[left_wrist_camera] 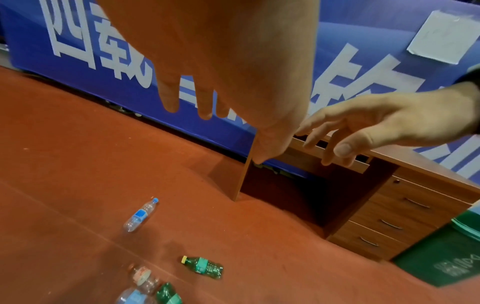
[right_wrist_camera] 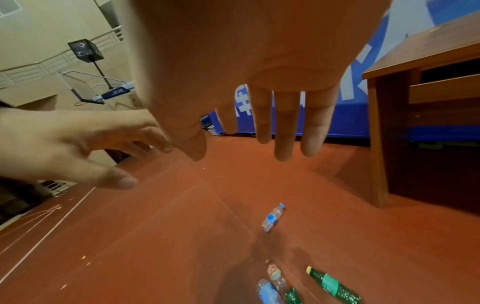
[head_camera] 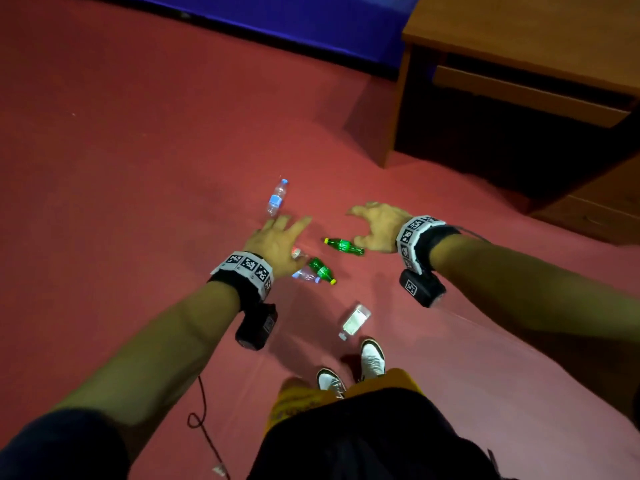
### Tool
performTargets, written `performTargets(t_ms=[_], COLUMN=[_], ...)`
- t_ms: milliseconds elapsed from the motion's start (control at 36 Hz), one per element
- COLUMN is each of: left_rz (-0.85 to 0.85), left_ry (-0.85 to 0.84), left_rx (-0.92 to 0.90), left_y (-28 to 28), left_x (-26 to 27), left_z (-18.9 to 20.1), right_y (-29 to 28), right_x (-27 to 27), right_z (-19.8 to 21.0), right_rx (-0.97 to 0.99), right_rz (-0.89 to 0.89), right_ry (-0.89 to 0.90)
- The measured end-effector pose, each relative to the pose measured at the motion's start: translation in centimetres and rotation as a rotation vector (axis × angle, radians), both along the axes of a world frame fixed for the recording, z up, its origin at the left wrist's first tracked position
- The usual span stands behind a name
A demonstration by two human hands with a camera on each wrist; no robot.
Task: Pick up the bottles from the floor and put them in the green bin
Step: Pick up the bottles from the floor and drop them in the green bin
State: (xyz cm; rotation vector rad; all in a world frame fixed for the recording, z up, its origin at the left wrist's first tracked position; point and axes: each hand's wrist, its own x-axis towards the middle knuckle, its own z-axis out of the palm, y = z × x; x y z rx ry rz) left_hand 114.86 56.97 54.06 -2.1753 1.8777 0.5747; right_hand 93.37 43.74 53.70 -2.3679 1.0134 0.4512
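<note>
Several bottles lie on the red floor. A clear bottle with a blue cap (head_camera: 277, 198) is farthest out. One green bottle (head_camera: 344, 245) lies below my right hand (head_camera: 367, 226). A second green bottle (head_camera: 322, 270) lies beside two clear bottles (head_camera: 302, 268) under my left hand (head_camera: 282, 237). Another clear bottle (head_camera: 355, 320) lies near my shoes. Both hands hover above the floor with spread fingers and hold nothing. The green bin (left_wrist_camera: 446, 257) stands past the desk drawers, seen only in the left wrist view.
A wooden desk (head_camera: 519, 46) with drawers (left_wrist_camera: 405, 216) stands at the right. A blue banner (head_camera: 277, 22) runs along the back. A thin cable (head_camera: 204, 420) trails on the floor at lower left. My shoes (head_camera: 372, 358) are just behind the bottles.
</note>
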Motion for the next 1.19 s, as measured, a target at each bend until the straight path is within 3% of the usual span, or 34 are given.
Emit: performTargets(t_ms=[278, 417, 583, 722, 861, 1000, 1194], left_rz=[-0.128, -0.292, -0.576, -0.652, -0.651, -0.647, -0.697], left_ry=[0.015, 0.033, 0.036, 0.078, 0.059, -0.008, -0.024], left_rx=[0.032, 0.070, 0.133, 0.175, 0.197, 0.269, 0.276], left_y=[-4.8, -9.3, -11.5, -11.9, -10.6, -9.0, -6.6], left_x=[6.8, 11.3, 14.4, 14.0, 14.5, 14.8, 13.3], left_z=[-2.3, -5.0, -8.7, -12.4, -20.2, -30.7, -46.8], right_y=[0.0, 1.2, 4.8, 7.8, 10.6, 13.8, 16.5], right_x=[5.9, 8.1, 11.4, 11.6, 10.1, 8.4, 8.2], right_z=[-3.1, -6.6, -9.0, -13.0, -20.5, -32.3, -48.1], right_rx=[0.055, 0.121, 0.128, 0.104, 0.135, 0.173, 0.159], right_rz=[-0.132, -0.424, -0.768, -0.905, -1.065, -1.243, -1.310], right_ry=[-0.086, -0.042, -0.133, -0.136, -0.141, -0.109, -0.081])
